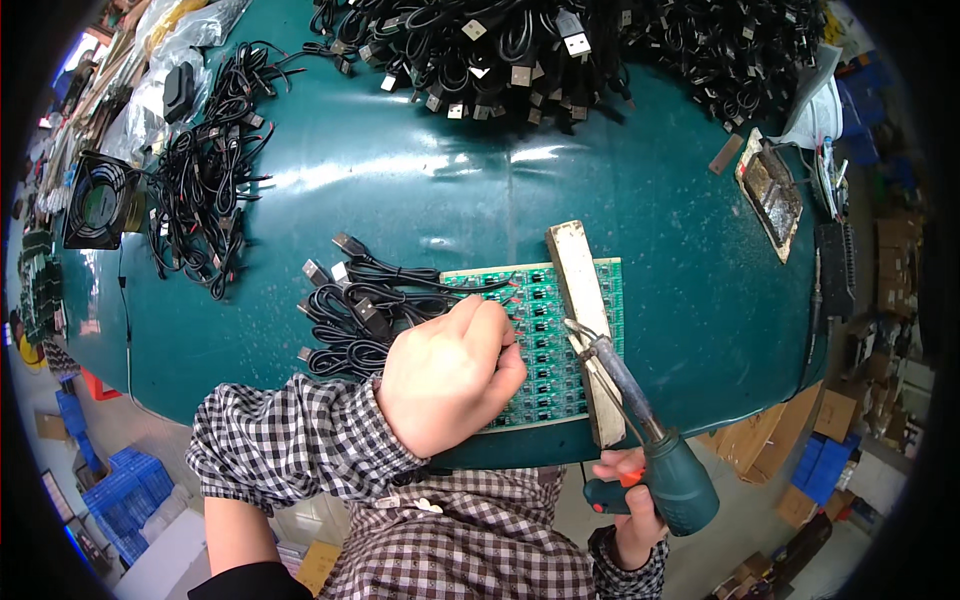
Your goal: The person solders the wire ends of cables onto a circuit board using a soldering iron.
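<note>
A green circuit board panel (545, 375) with rows of small parts lies flat near the table's front edge. Over its left half rests my left hand (450, 370), fingers closed in a pinch; what they hold is hidden. Black USB cables (350, 325) in coiled bundles lie beside that hand, several with ends reaching onto the board. My right hand (638, 525) grips a dark green soldering gun (685, 490) by its handle below the table edge. Its metal barrel points up-left, and the tip is over a long whitish bar (585, 300) lying across the board's right part.
Big heaps of black USB cables (490, 60) cover the far side. Another cable pile (205, 190) lies at left, beside a square black fan (100, 200). At far right sits a stained shallow tray (770, 195), with a small brown block (726, 154) next to it.
</note>
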`<state>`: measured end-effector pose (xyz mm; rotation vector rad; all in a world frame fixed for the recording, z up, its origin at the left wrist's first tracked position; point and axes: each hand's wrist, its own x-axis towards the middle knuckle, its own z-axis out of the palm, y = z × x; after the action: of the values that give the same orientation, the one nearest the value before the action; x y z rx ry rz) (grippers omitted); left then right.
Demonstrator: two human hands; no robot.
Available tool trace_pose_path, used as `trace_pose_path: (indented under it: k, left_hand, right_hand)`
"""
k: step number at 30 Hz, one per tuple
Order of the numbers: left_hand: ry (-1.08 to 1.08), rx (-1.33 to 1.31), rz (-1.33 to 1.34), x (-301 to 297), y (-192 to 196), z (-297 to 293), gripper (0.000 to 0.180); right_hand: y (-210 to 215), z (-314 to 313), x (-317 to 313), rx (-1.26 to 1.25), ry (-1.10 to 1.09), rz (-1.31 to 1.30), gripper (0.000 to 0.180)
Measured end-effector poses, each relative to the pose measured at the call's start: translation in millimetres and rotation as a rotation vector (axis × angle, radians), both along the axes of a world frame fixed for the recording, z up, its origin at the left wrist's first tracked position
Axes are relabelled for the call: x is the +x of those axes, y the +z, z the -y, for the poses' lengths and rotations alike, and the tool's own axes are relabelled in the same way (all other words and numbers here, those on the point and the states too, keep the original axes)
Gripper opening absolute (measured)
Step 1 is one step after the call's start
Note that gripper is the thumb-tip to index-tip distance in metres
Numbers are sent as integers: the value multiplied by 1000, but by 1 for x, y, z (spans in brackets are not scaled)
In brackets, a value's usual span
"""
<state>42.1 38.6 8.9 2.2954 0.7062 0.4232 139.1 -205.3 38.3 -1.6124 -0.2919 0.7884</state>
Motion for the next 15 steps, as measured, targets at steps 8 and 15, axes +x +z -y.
trace_pose_path:
  k: [8, 15]
  left_hand:
    - [-19, 99, 5, 1, -1, 2, 19]
    - [-14, 108, 0, 1, -1, 2, 18]
  right_hand:
    - [-8, 19, -1, -23, 66, -20, 35]
    - [-7, 24, 1, -122, 171, -22, 29]
